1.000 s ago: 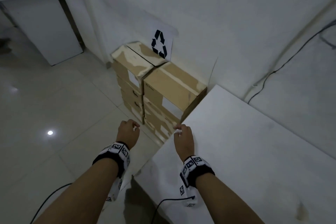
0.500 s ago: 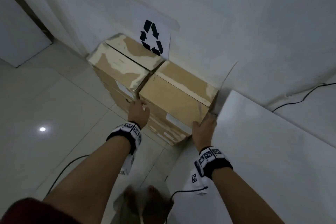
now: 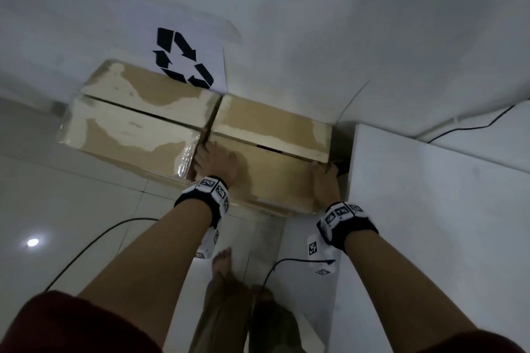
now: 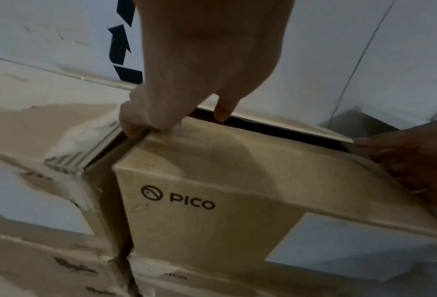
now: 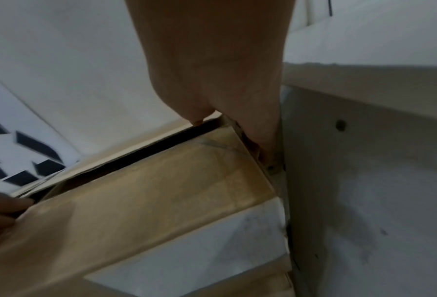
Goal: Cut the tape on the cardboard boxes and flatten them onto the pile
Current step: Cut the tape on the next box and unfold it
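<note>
Two stacks of cardboard boxes stand against the wall. On the right stack, the top box (image 3: 275,175) is marked PICO (image 4: 192,201) and a dark slit runs between its top flaps. My left hand (image 3: 213,162) grips its upper left edge. The fingers (image 4: 135,128) hook into the gap beside the left stack's top box (image 3: 129,135), and the thumb lies at the slit. My right hand (image 3: 325,178) holds the box's right end, with its fingers (image 5: 260,138) down between box and table and the thumb at the top seam.
A paper recycling sign (image 3: 183,60) hangs on the wall above the stacks. A white table (image 3: 430,209) stands tight against the right stack. A black cable (image 3: 94,243) trails over the tiled floor, and my bare feet (image 3: 223,266) are just in front of the boxes.
I have stepped in close to the stacks. Both hands moved forward from the air onto the right stack's top box and took hold of its two ends.
</note>
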The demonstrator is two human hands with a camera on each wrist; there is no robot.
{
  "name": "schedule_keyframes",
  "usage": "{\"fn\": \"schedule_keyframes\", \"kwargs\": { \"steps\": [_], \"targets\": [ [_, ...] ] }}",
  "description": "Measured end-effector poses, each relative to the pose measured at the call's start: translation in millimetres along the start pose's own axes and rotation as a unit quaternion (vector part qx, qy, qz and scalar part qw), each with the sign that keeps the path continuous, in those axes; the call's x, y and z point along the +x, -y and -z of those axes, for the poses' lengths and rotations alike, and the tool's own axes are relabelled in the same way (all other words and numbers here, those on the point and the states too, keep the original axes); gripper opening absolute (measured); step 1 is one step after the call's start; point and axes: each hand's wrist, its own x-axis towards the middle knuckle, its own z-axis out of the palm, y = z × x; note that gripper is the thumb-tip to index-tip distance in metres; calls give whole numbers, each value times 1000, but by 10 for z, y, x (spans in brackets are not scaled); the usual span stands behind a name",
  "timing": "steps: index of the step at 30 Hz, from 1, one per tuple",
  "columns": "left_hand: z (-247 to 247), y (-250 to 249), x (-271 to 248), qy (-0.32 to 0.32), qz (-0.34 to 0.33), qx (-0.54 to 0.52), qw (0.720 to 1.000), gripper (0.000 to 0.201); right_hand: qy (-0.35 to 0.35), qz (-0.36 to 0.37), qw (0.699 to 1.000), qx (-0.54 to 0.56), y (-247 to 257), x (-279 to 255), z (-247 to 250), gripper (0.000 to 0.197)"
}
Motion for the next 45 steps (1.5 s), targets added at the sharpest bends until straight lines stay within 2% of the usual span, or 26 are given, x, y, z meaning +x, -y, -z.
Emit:
{"fn": "schedule_keyframes", "kwargs": {
  "steps": [3,10,14,17,19,23,27,32,35,37,40,43,45],
  "targets": [
    [-52,36,35,-2,-13,16,1000,62,9,-47,999,12,-23,33,-39,60],
    [133,10,29,-2,5,-38,999,58,29,-49,998,-23,-22,-225,14,54],
    [302,39,-14,56,25,8,998,69,28,-22,997,-75,-68,-426,114,49],
    [413,96,-65,50,43,-7,998,69,14,9,992,-127,-11,-563,232,46],
    [484,168,-61,49,18,7,999,69,-7,27,987,-156,31,-630,321,54],
    [695,263,-89,43,-25,-12,999,68,-32,62,991,-113,128,-765,507,61],
    [991,232,-307,48,-26,-119,991,60,-34,114,991,-69,230,-948,719,42],
    [1357,144,-652,21,-98,-194,976,47,-34,181,983,-31,339,-1179,1061,36],
    [1536,42,-1043,10,-147,-251,957,54,-55,224,973,-13,309,-1342,1409,36],
    [1624,-39,-1370,-6,-192,-242,951,65,-54,248,967,6,195,-1431,1686,33],
    [1733,-211,-1959,-57,-272,-214,936,58,-3,249,968,39,-75,-1582,2082,22],
    [1745,-423,-2580,-92,-332,-218,913,55,65,212,961,164,-352,-1785,2406,31],
    [1646,-543,-2941,-103,-365,-213,901,53,91,187,932,296,-517,-1901,2635,51]
  ]
}}
